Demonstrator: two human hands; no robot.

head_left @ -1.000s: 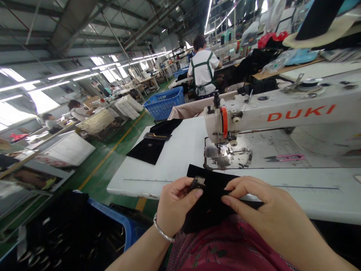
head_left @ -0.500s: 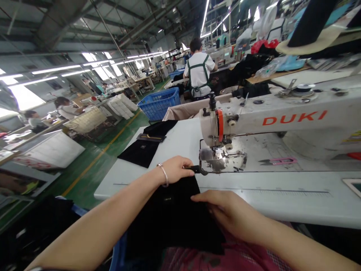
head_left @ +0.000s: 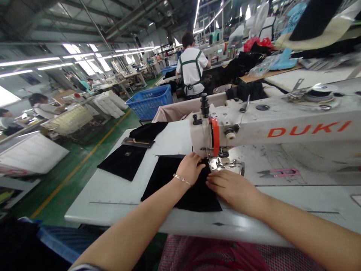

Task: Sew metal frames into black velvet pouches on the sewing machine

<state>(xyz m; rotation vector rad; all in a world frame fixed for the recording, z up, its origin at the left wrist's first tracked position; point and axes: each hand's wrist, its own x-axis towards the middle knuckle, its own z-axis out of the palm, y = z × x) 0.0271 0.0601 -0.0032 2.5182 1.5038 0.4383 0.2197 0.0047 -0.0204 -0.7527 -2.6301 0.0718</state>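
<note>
A black fabric piece lies flat on the white sewing table, its far right edge at the needle area of the sewing machine. My left hand, wearing a bracelet, grips the fabric close beside the machine head with bent fingers. Flat on the cloth's right side rests my right hand, fingers stretched out just in front of the metal needle plate. The needle tip and the fabric edge beneath the head are hidden.
Another black piece with a zipper strip lies at the table's left. Pink thread snips rest under the machine arm. Beyond the table stand a blue crate, a beige cloth-lined bin and a co-worker seen from behind.
Both hands have brought the black piece from over my lap up onto the table, against the needle area. My right hand has flattened on it. The view has shifted slightly.
</note>
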